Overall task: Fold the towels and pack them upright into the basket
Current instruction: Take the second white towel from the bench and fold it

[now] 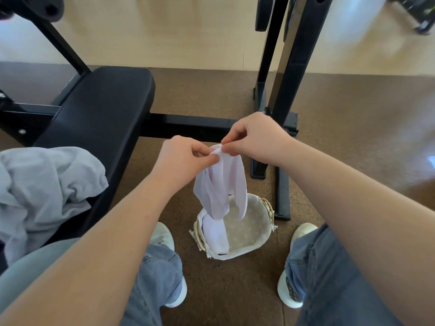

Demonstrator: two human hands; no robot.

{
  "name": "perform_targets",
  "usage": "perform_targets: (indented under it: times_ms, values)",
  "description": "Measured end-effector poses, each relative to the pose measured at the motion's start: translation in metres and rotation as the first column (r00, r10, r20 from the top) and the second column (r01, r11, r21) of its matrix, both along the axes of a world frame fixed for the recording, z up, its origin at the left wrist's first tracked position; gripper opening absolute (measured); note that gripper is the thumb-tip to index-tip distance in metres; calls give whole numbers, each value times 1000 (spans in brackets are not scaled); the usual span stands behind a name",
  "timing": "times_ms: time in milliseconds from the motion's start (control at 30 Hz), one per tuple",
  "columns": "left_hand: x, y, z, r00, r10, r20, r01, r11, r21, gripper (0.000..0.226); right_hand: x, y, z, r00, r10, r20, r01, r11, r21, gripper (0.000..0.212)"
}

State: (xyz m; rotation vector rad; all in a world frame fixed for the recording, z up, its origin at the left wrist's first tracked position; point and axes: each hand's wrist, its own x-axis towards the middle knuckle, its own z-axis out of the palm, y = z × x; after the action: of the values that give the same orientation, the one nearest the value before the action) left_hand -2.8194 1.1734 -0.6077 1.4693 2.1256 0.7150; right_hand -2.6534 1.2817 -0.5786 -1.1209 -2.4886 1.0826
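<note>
A pale pink-white towel point(220, 184) hangs crumpled in the air above the basket. My left hand point(183, 158) and my right hand point(256, 137) both pinch its top edge, fingertips close together. Below, on the brown floor between my feet, stands a round woven basket point(263, 234) with a spotted beige lining. A folded white towel point(215, 234) stands upright against the basket's left wall. The hanging towel's lower end partly hides it.
A black padded bench point(98, 109) stands to my left with a heap of grey-lavender towels point(44, 191) on its near end. A black metal rack frame point(282, 114) rises behind the basket. My white shoes point(299, 234) flank the basket.
</note>
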Motion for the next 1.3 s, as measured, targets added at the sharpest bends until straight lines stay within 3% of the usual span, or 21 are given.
perform_targets:
  times_ms: [433,867,1000,1133,1300]
  values:
    - [1,0,-2,999,16,51,-19,998,58,19,7,-4,4,992,126,28,-128,987,97,3]
    - [2,-1,-2,996,18,89,-24,997,67,17,3,-9,1,995,81,65,-93,976,199,5]
    - [1,0,-2,1000,2,26,-3,1000,28,20,2,-8,1,991,79,105,-98,975,199,26]
    - [3,0,-4,987,-39,-157,34,999,-33,25,-1,-13,5,982,119,148,-149,966,211,20]
    - [1,-2,-1,972,-31,-231,30,1000,-7,25,-1,-13,5,998,62,24,-64,992,112,12]
